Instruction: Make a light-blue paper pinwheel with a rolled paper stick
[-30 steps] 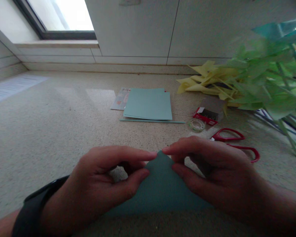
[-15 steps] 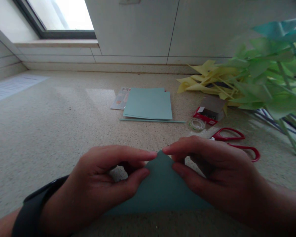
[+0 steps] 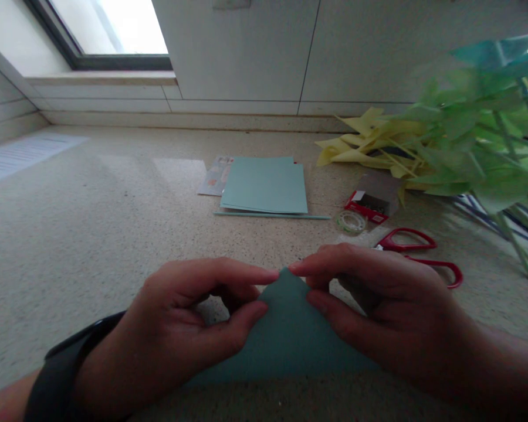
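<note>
A blue-green sheet of paper (image 3: 286, 334), triangular in outline, lies on the counter close in front of me, its tip pointing away. My left hand (image 3: 198, 316) pinches the left edge near the tip between thumb and fingers. On the right edge, my right hand (image 3: 378, 310) does the same, its index fingertip at the tip. Both hands partly cover the paper's sides. Beyond them lies a small stack of pale green paper (image 3: 264, 184), with a thin green stick (image 3: 273, 215) along its near edge. Red-handled scissors (image 3: 409, 240) lie partly hidden behind my right hand.
A clear tape roll (image 3: 351, 221) and an opened red box (image 3: 367, 205) sit right of the stack. Yellow (image 3: 369, 138) and green paper pinwheels (image 3: 470, 129) on sticks fill the right side. A printed sheet (image 3: 22, 155) lies far left, below the window (image 3: 118, 61).
</note>
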Demonstrator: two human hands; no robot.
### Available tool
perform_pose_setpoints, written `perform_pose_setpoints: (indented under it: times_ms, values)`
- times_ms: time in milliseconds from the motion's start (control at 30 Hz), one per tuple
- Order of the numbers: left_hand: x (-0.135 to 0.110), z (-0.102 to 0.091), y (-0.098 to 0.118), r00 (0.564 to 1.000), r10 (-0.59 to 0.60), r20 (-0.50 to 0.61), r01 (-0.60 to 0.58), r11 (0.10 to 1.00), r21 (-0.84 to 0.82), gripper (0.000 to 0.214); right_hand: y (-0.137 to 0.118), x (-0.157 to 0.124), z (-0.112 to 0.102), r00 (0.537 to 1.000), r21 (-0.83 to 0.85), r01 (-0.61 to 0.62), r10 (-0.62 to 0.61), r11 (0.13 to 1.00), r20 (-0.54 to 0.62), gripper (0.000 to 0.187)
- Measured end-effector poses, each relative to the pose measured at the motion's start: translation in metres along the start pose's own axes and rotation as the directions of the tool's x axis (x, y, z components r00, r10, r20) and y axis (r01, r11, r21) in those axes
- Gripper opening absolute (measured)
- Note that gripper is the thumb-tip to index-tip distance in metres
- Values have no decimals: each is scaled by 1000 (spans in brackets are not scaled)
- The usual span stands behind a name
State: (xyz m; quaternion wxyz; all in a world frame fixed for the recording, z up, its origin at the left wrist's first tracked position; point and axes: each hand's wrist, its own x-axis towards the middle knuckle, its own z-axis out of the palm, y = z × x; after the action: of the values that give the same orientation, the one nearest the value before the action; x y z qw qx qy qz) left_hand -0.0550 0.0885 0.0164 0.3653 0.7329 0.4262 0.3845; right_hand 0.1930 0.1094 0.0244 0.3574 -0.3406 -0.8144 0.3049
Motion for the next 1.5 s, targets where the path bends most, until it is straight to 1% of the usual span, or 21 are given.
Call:
perform_pose_setpoints:
  times_ms: [233, 400, 500, 667, 933, 1133, 1267, 1500]
  values:
    - [1, 1, -1, 1000, 1, 13, -1, 1000, -31, 43, 1, -2, 0, 1000, 2, 3, -3, 1000, -9, 30]
    - [-1, 0, -2, 1000, 16, 16, -16, 1000, -13, 45, 2, -1, 0, 1000, -18, 0, 0, 1000, 2, 36]
    - [-2, 0, -2, 1000, 19, 21, -19, 1000, -13, 45, 1, -1, 0, 1000, -18, 9, -8, 1000, 19, 34]
    - [-1, 0, 1, 1000, -1, 30, 1, 1000, -14, 42, -1, 0, -1, 1000, 4, -19, 19, 1000, 14, 31]
    - [1, 1, 0, 1000, -16, 26, 17, 1000, -3, 38, 1, -3, 1, 1000, 60, -20, 19, 998, 10, 28]
    - [0, 0, -1, 1000, -20, 21, 20, 1000, 6, 41, 1, -1, 1, 1000, 67, -15, 14, 998, 1, 23]
    - [-1, 0, 0, 1000, -13, 14, 13, 1000, 5, 41, 0, 2, 1, 999, 61, -34, 34, 998, -7, 20]
    - [-1, 0, 2, 1000, -23, 11, 23, 1000, 0, 40, -1, 0, -1, 999, 65, -50, 49, 997, 18, 19]
